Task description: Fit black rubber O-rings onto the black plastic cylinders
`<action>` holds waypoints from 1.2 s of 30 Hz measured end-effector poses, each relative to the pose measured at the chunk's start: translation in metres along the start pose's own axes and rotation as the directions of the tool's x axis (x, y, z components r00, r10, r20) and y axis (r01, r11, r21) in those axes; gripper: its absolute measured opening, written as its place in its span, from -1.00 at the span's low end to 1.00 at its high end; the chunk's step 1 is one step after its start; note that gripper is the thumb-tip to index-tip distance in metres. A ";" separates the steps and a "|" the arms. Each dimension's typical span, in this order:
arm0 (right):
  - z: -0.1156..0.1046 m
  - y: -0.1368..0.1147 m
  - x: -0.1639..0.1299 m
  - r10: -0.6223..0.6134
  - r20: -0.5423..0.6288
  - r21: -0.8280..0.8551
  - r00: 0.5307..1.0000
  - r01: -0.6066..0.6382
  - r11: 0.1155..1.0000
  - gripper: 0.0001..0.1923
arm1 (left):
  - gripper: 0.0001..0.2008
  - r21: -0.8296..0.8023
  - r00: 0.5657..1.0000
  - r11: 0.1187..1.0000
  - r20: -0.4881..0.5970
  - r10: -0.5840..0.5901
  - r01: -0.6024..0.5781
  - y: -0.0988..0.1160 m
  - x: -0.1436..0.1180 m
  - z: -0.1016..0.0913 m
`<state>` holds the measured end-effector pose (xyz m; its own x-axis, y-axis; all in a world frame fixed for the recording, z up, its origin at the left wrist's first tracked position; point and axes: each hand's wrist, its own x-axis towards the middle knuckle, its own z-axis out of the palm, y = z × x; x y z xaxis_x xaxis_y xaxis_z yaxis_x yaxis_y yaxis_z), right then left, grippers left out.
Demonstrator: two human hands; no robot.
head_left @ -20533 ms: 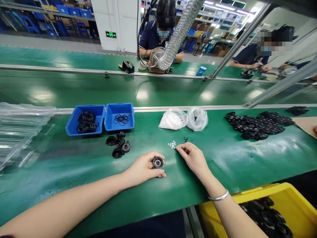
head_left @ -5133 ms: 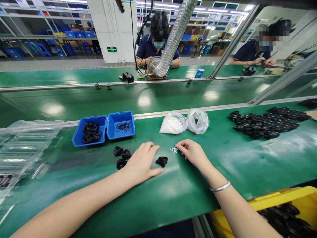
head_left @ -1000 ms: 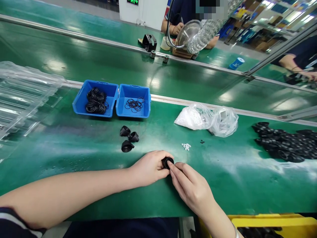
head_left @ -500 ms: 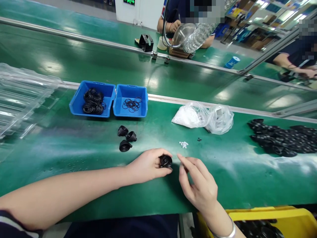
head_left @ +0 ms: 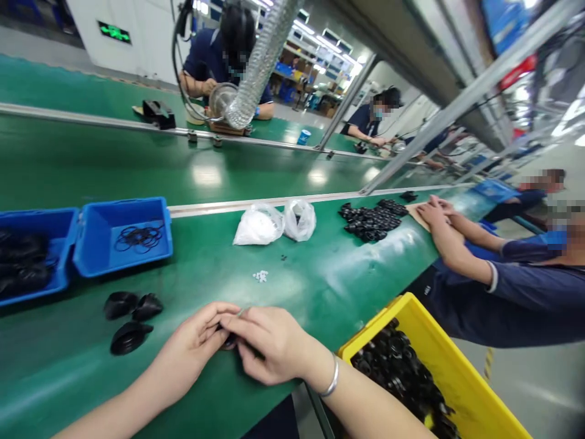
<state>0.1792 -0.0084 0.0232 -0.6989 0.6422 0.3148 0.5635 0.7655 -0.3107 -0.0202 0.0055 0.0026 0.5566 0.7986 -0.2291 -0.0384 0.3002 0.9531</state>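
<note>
On the green glossy worktop [head_left: 320,286], everything placed relative to the pair of blue plastic bins [head_left: 122,235] at its left end.

- Yellow plastic crate [head_left: 450,378]: well to the right of the bins and nearer the viewer, off the worktop's near edge; holds black round parts.
- Co-worker's forearms in dark blue sleeves [head_left: 461,244]: far right of the bins, hands resting on the worktop by a brown sheet.
- Heap of black round plastic parts [head_left: 371,219]: far right of the bins, just beside the co-worker's hands.
- Two clear plastic bags [head_left: 274,222]: right of the bins, about level with them, touching each other; the left one holds white bits.
- Bins themselves: the right bin holds thin black rubber rings [head_left: 137,236]; the left one, cut by the frame edge, holds a darker pile of black rings.
- Three loose black cup-shaped parts [head_left: 130,317]: just in front of the bins, close together.
- Left hand [head_left: 194,344]: in front and right of the bins, near the worktop's edge; fingers curled, pinching a small black round part [head_left: 227,339], mostly hidden.
- Right hand [head_left: 269,341]: touching the left hand, fingers bent over the same part, fingertips on it; silver bangle on the wrist. Whether it pinches anything of its own cannot be made out.
- Small cluster of tiny white pieces [head_left: 261,276]: right of the bins, between the bags and the hands.
</note>
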 end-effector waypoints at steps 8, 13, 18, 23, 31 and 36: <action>0.000 -0.004 0.001 -0.070 0.097 -0.179 0.993 0.086 0.980 -0.72 | -0.53 0.103 0.999 0.994 -0.019 -0.027 0.029 -0.022 -0.005 0.004; -0.025 0.045 -0.028 0.490 -0.133 -0.023 0.861 -0.497 0.867 -0.62 | -0.49 0.098 0.999 0.994 0.001 -0.046 0.046 -0.026 -0.007 0.007; -0.063 0.142 -0.077 0.776 -0.392 -0.006 0.494 -0.845 0.535 -0.66 | -0.55 0.161 0.993 0.985 0.088 -0.074 0.059 -0.026 -0.004 0.001; -0.080 0.204 -0.107 0.818 -0.549 0.066 0.174 -0.966 0.250 -0.69 | -0.56 0.190 0.990 0.979 0.104 -0.095 0.074 -0.028 -0.001 -0.001; -0.075 0.211 -0.110 0.806 -0.577 0.031 0.129 -0.983 0.179 -0.65 | -0.56 0.220 0.992 0.974 0.100 -0.082 0.058 -0.026 0.000 0.001; -0.068 0.206 -0.105 0.781 -0.612 -0.051 0.124 -0.992 0.117 -0.55 | -0.55 0.262 0.991 0.963 0.094 -0.094 0.066 -0.021 -0.003 0.002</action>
<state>0.3986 0.0841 -0.0125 0.6231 0.7018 0.3454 0.7818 -0.5450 -0.3030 -0.0197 -0.0038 -0.0163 0.6334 0.7143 -0.2977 0.2176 0.2048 0.9543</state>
